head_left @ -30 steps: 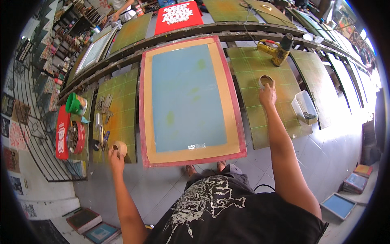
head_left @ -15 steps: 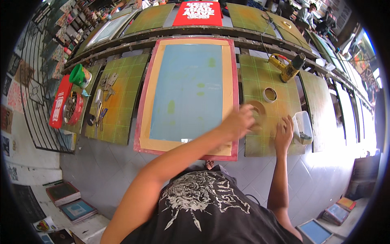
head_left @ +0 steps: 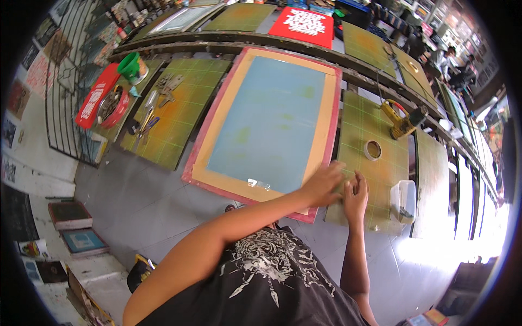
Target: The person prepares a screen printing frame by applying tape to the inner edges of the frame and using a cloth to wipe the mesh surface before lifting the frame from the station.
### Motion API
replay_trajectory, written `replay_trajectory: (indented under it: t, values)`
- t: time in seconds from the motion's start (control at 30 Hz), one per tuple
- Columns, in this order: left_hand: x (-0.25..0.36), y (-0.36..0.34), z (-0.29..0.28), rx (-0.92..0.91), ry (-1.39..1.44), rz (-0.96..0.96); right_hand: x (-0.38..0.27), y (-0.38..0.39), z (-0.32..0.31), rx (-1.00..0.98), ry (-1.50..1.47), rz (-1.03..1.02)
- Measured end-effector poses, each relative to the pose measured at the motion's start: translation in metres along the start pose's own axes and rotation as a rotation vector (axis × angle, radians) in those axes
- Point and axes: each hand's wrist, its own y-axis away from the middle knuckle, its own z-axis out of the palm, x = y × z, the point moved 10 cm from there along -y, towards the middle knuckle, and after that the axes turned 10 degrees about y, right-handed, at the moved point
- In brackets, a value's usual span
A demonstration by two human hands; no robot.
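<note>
A large printing screen [head_left: 266, 125] with a red-edged frame, tan tape borders and pale blue mesh lies before me. My left hand [head_left: 324, 183] reaches across its lower right corner, fingers curled and slightly blurred. The brown tape roll it held a moment ago is now mostly hidden by the hand. My right hand [head_left: 355, 198] is raised close beside it, thumb and fingertips apart, with nothing plainly visible in them. Another tape roll [head_left: 372, 150] lies on the green board [head_left: 356, 117] beyond my hands.
A yellow heat gun [head_left: 403, 124] and a clear plastic tub [head_left: 403, 201] stand on the right. On the left are a green bucket [head_left: 132, 69], a red tin of tools [head_left: 113, 107] and loose hand tools [head_left: 145, 119]. A red printed sheet [head_left: 302, 26] lies at the far side.
My left hand with the tape roll has drawn back toward me, and my right hand has moved left to meet it. The whole view has turned and shifted.
</note>
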Motion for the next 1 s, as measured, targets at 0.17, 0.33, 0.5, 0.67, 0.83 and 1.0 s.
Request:
replay_trajectory:
  t: [0.17,0.33,0.5,0.67,0.83,1.0]
  values:
    - [-0.074,0.147,-0.228,0.616,-0.44,-0.418,-0.004,-0.048,0.053,-0.018,-0.119,0.045]
    - [-0.162,0.296,-0.307,0.627,-0.57,-1.059,0.041,-0.095,0.148,-0.268,-0.336,0.202]
    - [-0.185,0.322,-0.318,0.677,-0.436,-1.224,0.025,-0.089,0.163,-0.283,-0.73,0.342]
    - [-0.181,0.329,-0.33,0.74,-0.343,-1.291,0.027,-0.081,0.145,-0.072,-0.882,0.362]
    - [-0.148,0.372,-0.381,0.823,-0.27,-1.206,-0.071,-0.036,0.079,-0.08,-1.086,0.339]
    - [-0.139,0.427,-0.491,0.907,-0.103,-1.054,-0.341,0.038,0.016,-0.148,-1.169,-0.298]
